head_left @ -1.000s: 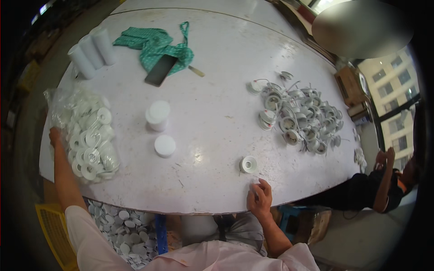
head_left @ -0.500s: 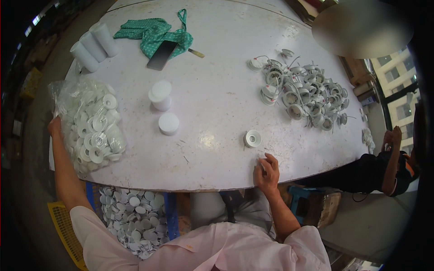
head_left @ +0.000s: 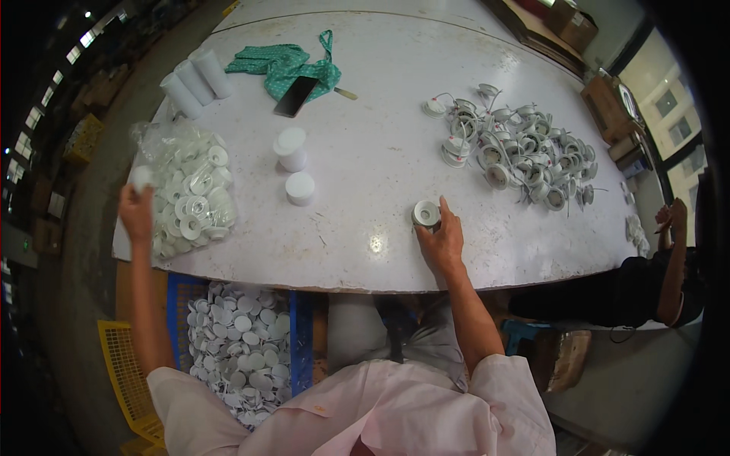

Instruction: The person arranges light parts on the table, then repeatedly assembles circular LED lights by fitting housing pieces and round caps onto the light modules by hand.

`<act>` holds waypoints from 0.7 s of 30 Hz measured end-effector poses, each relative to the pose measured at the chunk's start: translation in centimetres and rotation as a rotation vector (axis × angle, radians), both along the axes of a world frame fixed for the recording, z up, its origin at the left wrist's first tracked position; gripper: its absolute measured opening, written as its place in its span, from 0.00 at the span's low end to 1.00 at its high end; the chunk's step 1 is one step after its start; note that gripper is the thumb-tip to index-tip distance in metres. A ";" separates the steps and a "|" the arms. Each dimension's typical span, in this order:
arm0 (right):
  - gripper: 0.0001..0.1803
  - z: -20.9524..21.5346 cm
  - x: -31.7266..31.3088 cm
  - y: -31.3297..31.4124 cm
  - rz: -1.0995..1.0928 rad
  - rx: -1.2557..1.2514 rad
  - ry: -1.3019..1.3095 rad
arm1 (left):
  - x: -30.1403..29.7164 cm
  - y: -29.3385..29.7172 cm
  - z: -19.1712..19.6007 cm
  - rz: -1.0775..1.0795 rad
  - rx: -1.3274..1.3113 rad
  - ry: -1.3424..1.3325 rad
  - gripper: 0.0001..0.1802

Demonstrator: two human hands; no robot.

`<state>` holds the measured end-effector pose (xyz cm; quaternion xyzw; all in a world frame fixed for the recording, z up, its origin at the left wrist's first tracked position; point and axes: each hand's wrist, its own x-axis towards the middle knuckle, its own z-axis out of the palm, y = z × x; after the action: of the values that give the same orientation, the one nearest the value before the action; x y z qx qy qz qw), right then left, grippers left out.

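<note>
At the left table edge, my left hand point(head_left: 137, 214) is raised and closed on a small white round plastic piece point(head_left: 142, 178), blurred by motion. Right beside it lies a clear plastic bag point(head_left: 182, 178) full of white plastic rings. My right hand point(head_left: 445, 242) rests near the table's front, thumb and fingers around a white round lamp housing point(head_left: 426, 213) with a hole in its middle. Between the hands stand a stack of white round discs point(head_left: 291, 146) and a lower white round piece point(head_left: 300, 188).
A heap of white wired lamp fittings point(head_left: 532, 156) lies at the right. Farther back are three white cylinders point(head_left: 195, 82), a green dotted cloth point(head_left: 285, 64) and a phone point(head_left: 296, 96). A blue crate point(head_left: 302, 334) of white discs stands below the edge; another person point(head_left: 646, 285) is at right.
My left hand has come away from the bag and lifted a white round piece. My right hand has moved forward and closed around the lamp housing. The view has shifted slightly.
</note>
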<state>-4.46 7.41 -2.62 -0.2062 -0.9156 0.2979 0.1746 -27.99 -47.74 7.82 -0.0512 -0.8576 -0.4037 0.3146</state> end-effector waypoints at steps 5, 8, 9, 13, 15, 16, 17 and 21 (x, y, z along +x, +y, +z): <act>0.44 -1.0 -1.3 -1.3 0.113 0.039 0.013 | 11.9 19.4 -3.2 -0.565 -0.117 -0.191 0.10; 0.44 -0.3 -1.0 -2.3 0.192 0.015 0.012 | 15.1 29.5 -7.2 -0.844 0.067 -0.144 0.14; 0.44 -0.2 -0.4 -2.1 0.188 0.017 0.017 | 15.8 32.3 -7.6 -0.872 0.037 -0.142 0.15; 0.41 -1.8 2.9 -1.1 0.208 -0.026 0.311 | 15.5 38.9 -9.7 -0.881 -0.124 -0.056 0.16; 0.39 -3.1 5.0 -0.2 0.171 -0.040 0.351 | 14.6 40.6 -10.7 -0.863 -0.216 -0.002 0.15; 0.37 -3.7 5.8 0.0 0.161 -0.095 0.376 | 14.4 41.1 -11.1 -0.829 -0.305 0.050 0.15; 0.35 -3.9 6.5 0.3 0.147 -0.148 0.401 | 14.1 41.4 -12.1 -0.837 -0.310 0.054 0.15; 0.31 -4.0 7.7 1.0 0.117 -0.138 0.388 | 14.2 41.6 -12.3 -0.841 -0.427 -0.097 0.15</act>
<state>3.23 8.36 -6.66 -0.1027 -0.8527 0.4036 0.3153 -13.79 -6.13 -4.52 -0.4387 -0.8400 -0.3126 0.0659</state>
